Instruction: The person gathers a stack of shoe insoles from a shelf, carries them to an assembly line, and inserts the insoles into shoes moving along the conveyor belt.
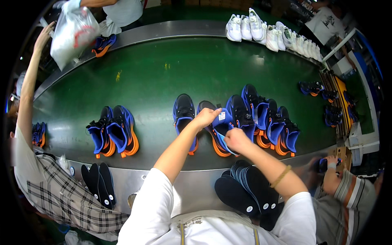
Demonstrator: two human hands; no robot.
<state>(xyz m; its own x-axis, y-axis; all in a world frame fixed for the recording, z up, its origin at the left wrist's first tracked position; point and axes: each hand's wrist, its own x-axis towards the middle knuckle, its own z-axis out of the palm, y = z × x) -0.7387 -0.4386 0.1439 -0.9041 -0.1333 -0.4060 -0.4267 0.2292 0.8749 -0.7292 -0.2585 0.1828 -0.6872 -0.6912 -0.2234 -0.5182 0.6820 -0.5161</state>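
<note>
Close to the near edge of the smooth green worktop [155, 77], about midway along it, sits a black, blue and orange sneaker [216, 143], toe aimed at the far edge. Left hand [208, 117] has its grip pinched onto the shoe's soft-looking blue tongue [222, 116], which has a white label on it. Right hand [238, 141] is curled almost into a fist at the heel opening; fingers are tucked under, so can't tell if that grip's got hold of anything. Sole's chunky, orange and sculpted. Matching lace-up sneakers [239, 108] crowd in on the right. On the shiny steel rim [190, 188] at the near edge there's a fanned stack of flat black insoles [234, 192] with round white stickers.
</note>
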